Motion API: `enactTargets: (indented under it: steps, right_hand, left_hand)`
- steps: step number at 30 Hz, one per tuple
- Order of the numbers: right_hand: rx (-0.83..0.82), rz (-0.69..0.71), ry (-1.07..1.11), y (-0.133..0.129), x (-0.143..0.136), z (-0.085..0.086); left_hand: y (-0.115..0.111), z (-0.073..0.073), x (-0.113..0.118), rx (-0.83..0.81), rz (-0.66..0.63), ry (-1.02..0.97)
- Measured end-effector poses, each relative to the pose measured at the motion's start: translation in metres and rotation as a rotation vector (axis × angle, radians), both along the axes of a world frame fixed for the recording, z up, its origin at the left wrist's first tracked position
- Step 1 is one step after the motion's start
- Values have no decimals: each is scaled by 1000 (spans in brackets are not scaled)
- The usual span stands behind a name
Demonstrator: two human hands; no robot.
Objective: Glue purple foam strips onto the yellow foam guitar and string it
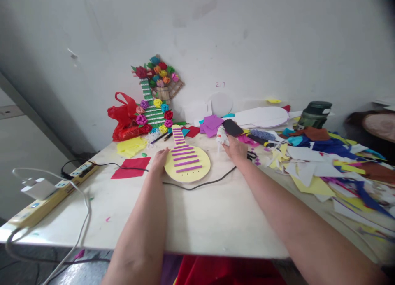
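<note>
One glue gun (221, 136) in right hand (235, 148)

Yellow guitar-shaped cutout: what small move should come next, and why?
Probably rest the white glue gun on the table: the right hand holds it nozzle-down beside the cutout, whose purple strips lie in rows; setting it down would free that hand.

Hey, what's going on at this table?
Someone is doing craftwork. Their left hand is at the edge of a yellow guitar-shaped cutout lying on the table, with purple strips across it. Their right hand holds a white glue gun to the cutout's right. Colorful scraps are piled farther right.
</note>
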State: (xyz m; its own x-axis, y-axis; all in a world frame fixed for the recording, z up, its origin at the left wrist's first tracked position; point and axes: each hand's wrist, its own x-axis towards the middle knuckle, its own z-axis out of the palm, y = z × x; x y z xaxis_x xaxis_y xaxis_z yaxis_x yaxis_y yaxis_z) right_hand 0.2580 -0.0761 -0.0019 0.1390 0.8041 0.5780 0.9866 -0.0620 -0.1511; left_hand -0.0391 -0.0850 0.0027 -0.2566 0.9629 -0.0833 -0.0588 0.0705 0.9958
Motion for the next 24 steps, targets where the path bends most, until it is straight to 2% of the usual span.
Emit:
enactTargets:
  steps: [2, 4, 9, 11, 15, 21, 24]
  right_hand:
    - [8, 1, 7, 1, 1, -1]
    - [8, 10, 4, 1, 1, -2]
    - [-30, 16, 13, -2, 2, -3]
    - [-55, 30, 17, -3, 1, -2]
    - [-79, 67, 7, -4, -1, -3]
    - [-60, 58, -2, -3, -4, -7]
    - [-52, 67, -18, -4, -4, -8]
  left_hand:
    - [3, -1, -1, -10, 40, 33]
    - [5, -3, -2, -13, 24, -11]
    - [2, -5, -7, 34, -222, -244]
    - [0, -5, -8, 38, -251, -283]
    - [-3, -5, -8, 13, -185, -281]
    - [-1, -7, -4, 32, -160, -248]
    - [6, -13, -1, 46, -74, -203]
